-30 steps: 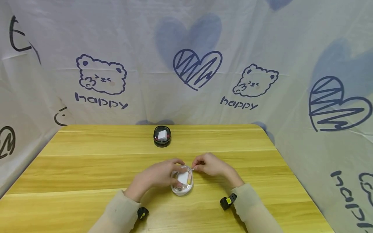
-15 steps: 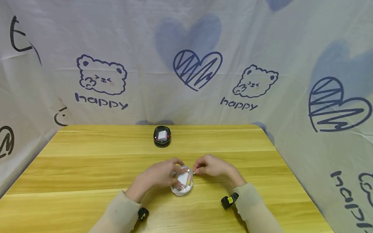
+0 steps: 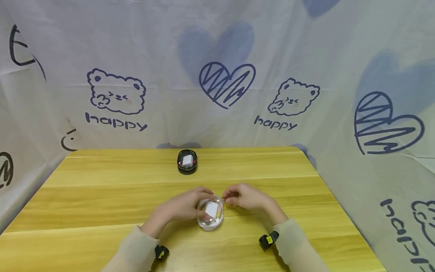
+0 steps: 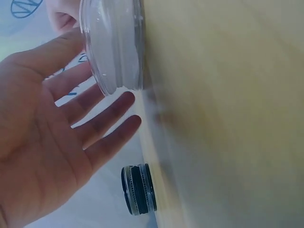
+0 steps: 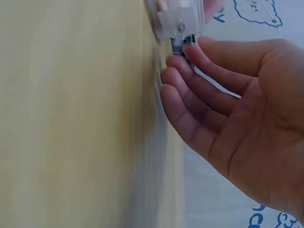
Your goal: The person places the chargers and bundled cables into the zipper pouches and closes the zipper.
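Observation:
A clear round zip case (image 3: 218,221) with a white charger block (image 3: 212,209) and a coiled cable inside lies on the wooden table in front of me. My left hand (image 3: 183,206) holds it from the left, thumb and index finger spread over its top; the other fingers stretch out beyond it in the left wrist view. At the case's upper right edge my right hand (image 3: 247,197) pinches a small zipper pull (image 5: 177,46) between thumb and index finger, largely hidden by the fingertips. The other right fingers curl loosely below.
A dark round zip case (image 3: 187,167) with a white block inside stands farther back, left of the middle of the table (image 3: 102,204). Behind the table hangs a white cloth (image 3: 163,56) printed with hearts and bears.
My right fingertips shift slightly toward me along the case's edge, then back away. The left hand stays on the case. The head view has shifted a little.

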Action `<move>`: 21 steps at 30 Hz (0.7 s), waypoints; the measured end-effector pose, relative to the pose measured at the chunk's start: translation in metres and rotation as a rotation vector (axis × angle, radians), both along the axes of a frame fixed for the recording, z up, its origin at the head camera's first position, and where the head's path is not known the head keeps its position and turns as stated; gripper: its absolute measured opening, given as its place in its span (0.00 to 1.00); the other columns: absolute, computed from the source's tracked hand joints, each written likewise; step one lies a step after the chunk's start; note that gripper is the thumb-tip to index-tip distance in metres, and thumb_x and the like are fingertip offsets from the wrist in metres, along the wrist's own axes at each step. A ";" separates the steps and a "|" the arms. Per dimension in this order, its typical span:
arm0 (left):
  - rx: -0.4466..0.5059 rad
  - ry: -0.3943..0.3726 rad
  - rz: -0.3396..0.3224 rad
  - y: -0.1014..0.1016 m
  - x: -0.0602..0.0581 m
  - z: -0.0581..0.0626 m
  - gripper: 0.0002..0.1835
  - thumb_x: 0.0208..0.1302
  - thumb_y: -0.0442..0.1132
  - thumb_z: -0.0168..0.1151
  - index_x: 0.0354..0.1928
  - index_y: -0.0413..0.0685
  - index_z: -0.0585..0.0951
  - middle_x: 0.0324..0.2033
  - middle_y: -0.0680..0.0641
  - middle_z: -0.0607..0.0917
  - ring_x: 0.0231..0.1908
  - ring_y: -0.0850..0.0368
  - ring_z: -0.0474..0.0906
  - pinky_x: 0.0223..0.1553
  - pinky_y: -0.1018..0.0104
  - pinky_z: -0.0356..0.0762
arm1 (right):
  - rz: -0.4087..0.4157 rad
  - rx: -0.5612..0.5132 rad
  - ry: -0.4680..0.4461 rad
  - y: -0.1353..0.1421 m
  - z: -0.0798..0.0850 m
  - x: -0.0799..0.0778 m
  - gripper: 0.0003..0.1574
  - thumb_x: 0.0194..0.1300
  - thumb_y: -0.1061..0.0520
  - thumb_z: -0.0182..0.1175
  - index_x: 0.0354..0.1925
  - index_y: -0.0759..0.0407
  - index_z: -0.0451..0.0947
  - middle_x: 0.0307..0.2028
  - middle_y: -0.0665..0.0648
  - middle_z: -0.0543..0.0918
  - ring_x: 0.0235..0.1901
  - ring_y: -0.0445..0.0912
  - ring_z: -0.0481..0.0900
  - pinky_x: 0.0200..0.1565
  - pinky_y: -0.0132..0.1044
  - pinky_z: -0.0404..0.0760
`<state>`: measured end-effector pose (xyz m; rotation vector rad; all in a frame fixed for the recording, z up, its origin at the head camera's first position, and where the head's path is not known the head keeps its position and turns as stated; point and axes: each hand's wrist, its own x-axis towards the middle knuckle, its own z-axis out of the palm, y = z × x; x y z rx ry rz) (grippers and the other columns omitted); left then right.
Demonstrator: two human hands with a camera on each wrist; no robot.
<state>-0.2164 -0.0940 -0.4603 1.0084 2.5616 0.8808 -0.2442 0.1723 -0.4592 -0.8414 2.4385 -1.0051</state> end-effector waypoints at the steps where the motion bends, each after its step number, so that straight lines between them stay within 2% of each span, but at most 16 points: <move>1: 0.010 -0.001 -0.002 -0.001 0.000 0.000 0.34 0.62 0.45 0.76 0.69 0.43 0.78 0.69 0.41 0.75 0.68 0.40 0.72 0.70 0.42 0.68 | -0.014 -0.010 0.005 0.000 -0.001 0.002 0.12 0.75 0.60 0.62 0.54 0.62 0.83 0.47 0.57 0.87 0.43 0.47 0.83 0.44 0.41 0.84; 5: 0.022 0.003 0.022 -0.006 0.004 0.001 0.41 0.63 0.48 0.75 0.74 0.39 0.70 0.72 0.37 0.71 0.71 0.38 0.68 0.72 0.40 0.65 | -0.063 -0.051 0.067 0.002 -0.002 0.012 0.22 0.76 0.58 0.62 0.62 0.68 0.77 0.58 0.64 0.83 0.55 0.56 0.82 0.56 0.51 0.83; 7: 0.030 0.001 0.043 -0.009 0.006 0.002 0.45 0.63 0.49 0.76 0.76 0.38 0.67 0.73 0.36 0.69 0.69 0.38 0.70 0.70 0.39 0.67 | -0.080 -0.081 0.094 0.003 -0.002 0.018 0.25 0.75 0.58 0.62 0.65 0.69 0.75 0.61 0.66 0.80 0.57 0.59 0.81 0.59 0.54 0.82; 13: 0.035 -0.005 0.087 -0.020 0.015 0.002 0.50 0.59 0.53 0.77 0.77 0.39 0.64 0.72 0.38 0.69 0.61 0.42 0.77 0.63 0.43 0.77 | -0.099 -0.158 0.085 0.000 -0.002 0.035 0.36 0.70 0.56 0.69 0.69 0.69 0.70 0.65 0.67 0.75 0.60 0.61 0.79 0.56 0.48 0.84; 18: 0.033 0.011 0.064 -0.023 0.019 0.001 0.51 0.59 0.53 0.79 0.75 0.33 0.65 0.64 0.39 0.74 0.56 0.47 0.79 0.59 0.46 0.80 | -0.087 -0.127 0.082 -0.009 -0.002 0.047 0.52 0.60 0.50 0.78 0.73 0.69 0.65 0.66 0.66 0.73 0.60 0.59 0.78 0.55 0.44 0.85; 21: 0.014 0.013 0.043 -0.022 0.021 -0.001 0.51 0.59 0.53 0.78 0.75 0.32 0.65 0.61 0.41 0.75 0.55 0.49 0.78 0.61 0.47 0.79 | -0.088 -0.116 0.055 -0.015 -0.005 0.052 0.59 0.56 0.50 0.80 0.75 0.71 0.62 0.66 0.65 0.73 0.60 0.56 0.78 0.57 0.42 0.84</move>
